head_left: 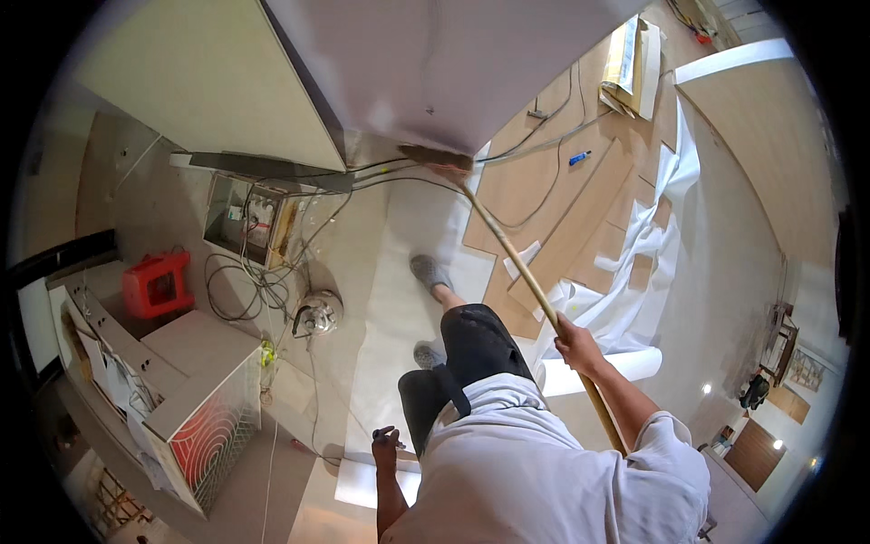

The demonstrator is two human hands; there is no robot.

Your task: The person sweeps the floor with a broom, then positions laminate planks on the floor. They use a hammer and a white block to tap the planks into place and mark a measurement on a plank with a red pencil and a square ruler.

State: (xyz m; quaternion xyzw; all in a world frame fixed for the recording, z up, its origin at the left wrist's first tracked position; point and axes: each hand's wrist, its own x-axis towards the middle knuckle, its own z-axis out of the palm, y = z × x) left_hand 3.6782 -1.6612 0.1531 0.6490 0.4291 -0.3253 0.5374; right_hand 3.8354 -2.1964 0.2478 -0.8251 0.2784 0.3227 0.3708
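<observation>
My right hand [577, 343] is closed around the long wooden handle of a broom [512, 252]. The handle slants up and left from beside my right side. At its far end the brownish broom head [441, 161] rests at the foot of a pale panel [453, 63], close to dark cables. My left hand [388, 439] hangs low beside my left thigh with its fingers curled. A small dark thing shows at those fingers, too small to name.
Cables [249, 288] lie coiled on the left, near an open box of parts [246, 218], a round metal tool [317, 314] and a red case [158, 284]. Crumpled white sheeting [648, 245] covers part of the wood-look planks [544, 195]. A small blue object [579, 158] lies there.
</observation>
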